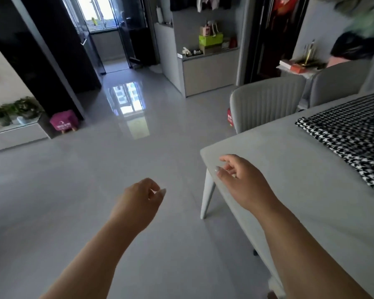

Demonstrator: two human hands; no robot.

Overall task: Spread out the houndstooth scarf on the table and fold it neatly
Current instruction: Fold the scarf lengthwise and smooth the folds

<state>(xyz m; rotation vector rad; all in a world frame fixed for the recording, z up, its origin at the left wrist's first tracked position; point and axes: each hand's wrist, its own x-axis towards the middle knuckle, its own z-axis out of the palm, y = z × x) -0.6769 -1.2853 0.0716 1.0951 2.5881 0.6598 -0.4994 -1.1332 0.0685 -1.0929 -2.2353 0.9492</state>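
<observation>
Houndstooth scarf lying on the grey surface, toward its far right side and running off the right edge of view; laid mostly flat, near corner showing a doubled edge, so judged spread or partly folded, exact stage not determinable; full length hidden beyond the frame. Placement well in from the near-left corner of the surface, probably to leave bare room for folding.

Right hand over the near-left corner of the surface, well apart from the scarf; back of hand up, forearm stretched forward from lower right; fingers loosely curled, thumb near forefinger, nothing between them; grip slack and empty; contact with the surface not determinable. Left hand off the surface altogether, left of that corner, above the floor; wrist bent slightly, fingers loosely curled inward, thumb tip showing; grip likewise empty.

Neither hand on the cloth; pose judged as reaching or turning toward the surface, not as a working hold. Head view turned largely away from the surface toward the room, so much of the scarf out of view.

Grey chair tucked at the far-left side of the surface; second chair beyond it; small purple stool well to the left across the floor. Next move judged: both hands to the scarf's near edge.
</observation>
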